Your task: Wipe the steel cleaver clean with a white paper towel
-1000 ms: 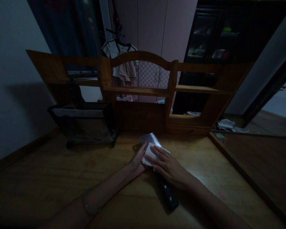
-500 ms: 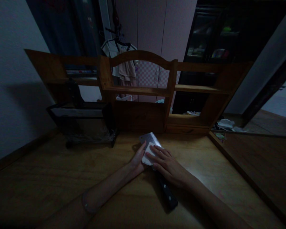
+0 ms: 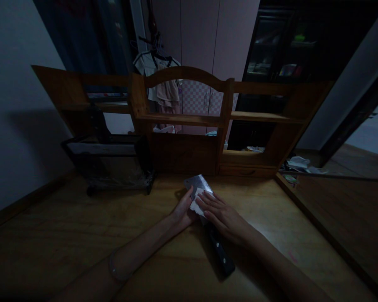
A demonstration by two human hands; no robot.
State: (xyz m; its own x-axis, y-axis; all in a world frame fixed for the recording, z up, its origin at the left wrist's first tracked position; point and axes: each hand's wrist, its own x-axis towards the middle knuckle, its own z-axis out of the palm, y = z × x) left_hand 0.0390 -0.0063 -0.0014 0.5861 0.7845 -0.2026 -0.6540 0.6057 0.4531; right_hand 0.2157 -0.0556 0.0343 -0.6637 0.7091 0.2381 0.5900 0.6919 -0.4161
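Note:
A cleaver (image 3: 196,183) with a broad steel blade and a dark riveted handle (image 3: 222,256) lies flat on the wooden desk (image 3: 82,235). A white folded cloth (image 3: 196,203) rests on the blade. My right hand (image 3: 222,216) lies flat on the cloth, fingers stretched out and pressing it down. My left hand (image 3: 182,208) rests against the blade's left edge, fingers curved along it and touching the cloth.
A wooden shelf unit (image 3: 182,121) stands along the desk's back edge. A dark wire rack (image 3: 107,161) sits at the back left. Crumpled paper (image 3: 299,163) lies on the ledge at right. A wall runs along the left.
My right hand has slid the cloth a little toward me and left along the blade, covering more of the cloth. My left hand has stayed in place.

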